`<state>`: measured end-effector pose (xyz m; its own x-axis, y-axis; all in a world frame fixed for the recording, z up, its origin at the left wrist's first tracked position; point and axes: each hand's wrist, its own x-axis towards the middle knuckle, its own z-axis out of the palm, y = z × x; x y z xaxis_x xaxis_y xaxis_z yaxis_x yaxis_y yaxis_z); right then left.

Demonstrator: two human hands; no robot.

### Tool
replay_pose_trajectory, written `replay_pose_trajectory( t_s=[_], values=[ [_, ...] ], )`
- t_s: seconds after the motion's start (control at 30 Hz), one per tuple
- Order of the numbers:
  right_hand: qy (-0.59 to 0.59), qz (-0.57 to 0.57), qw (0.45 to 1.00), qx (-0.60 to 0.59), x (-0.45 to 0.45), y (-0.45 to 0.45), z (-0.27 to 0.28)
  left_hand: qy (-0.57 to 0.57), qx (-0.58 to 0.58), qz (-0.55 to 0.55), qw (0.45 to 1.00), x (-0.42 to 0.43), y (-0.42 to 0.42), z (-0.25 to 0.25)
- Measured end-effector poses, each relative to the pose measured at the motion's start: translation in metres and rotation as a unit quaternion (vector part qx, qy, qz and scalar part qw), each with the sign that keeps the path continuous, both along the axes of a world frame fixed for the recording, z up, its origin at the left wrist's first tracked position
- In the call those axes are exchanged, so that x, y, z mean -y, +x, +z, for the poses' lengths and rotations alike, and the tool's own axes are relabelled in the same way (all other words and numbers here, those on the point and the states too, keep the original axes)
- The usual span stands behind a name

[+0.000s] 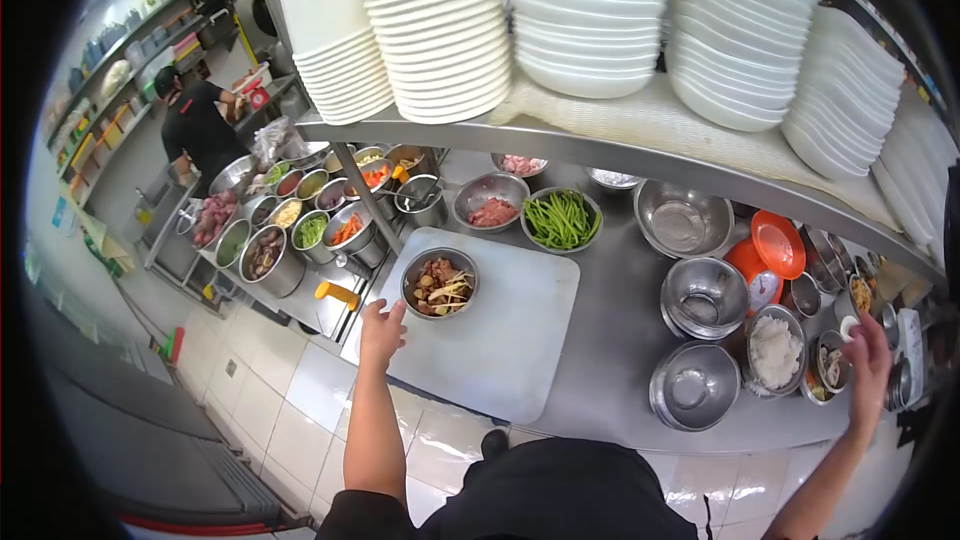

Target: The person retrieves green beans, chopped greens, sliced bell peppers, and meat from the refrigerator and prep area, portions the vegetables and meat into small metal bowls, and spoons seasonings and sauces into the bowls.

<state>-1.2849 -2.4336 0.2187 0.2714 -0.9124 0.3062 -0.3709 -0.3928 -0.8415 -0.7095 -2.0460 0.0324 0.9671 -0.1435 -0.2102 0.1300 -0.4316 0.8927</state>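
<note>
Your left hand is free and spread beside the round metal bowl on the smooth white board. Whether your right hand grasps anything, I cannot tell.

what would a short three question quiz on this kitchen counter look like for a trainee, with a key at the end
1. Multiple choice: what stands on the white cutting board?
A) a red scale
B) a metal bowl of mixed food
C) a stack of empty metal bowls

2. True or false: the stacked white dishes stand on the shelf above the counter.

3. Short answer: which of the camera wearer's hands is nearer the white rice?

Key: 1. B; 2. true; 3. the right hand.
</note>
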Motion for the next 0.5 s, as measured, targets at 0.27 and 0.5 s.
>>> replay_pose_trajectory(
  t_s=[0.27, 0.5],
  values=[
    [-0.02, 0.253, 0.932, -0.259, -0.125, 0.231, 0.014, -0.075, -0.065, -0.199, 0.975, 0.013, 0.052, -0.009],
    [0.014, 0.319, 0.895, -0.312, -0.155, 0.295, -0.015, -0.034, -0.05, -0.257, 0.965, -0.018, 0.047, -0.012]
  ],
)
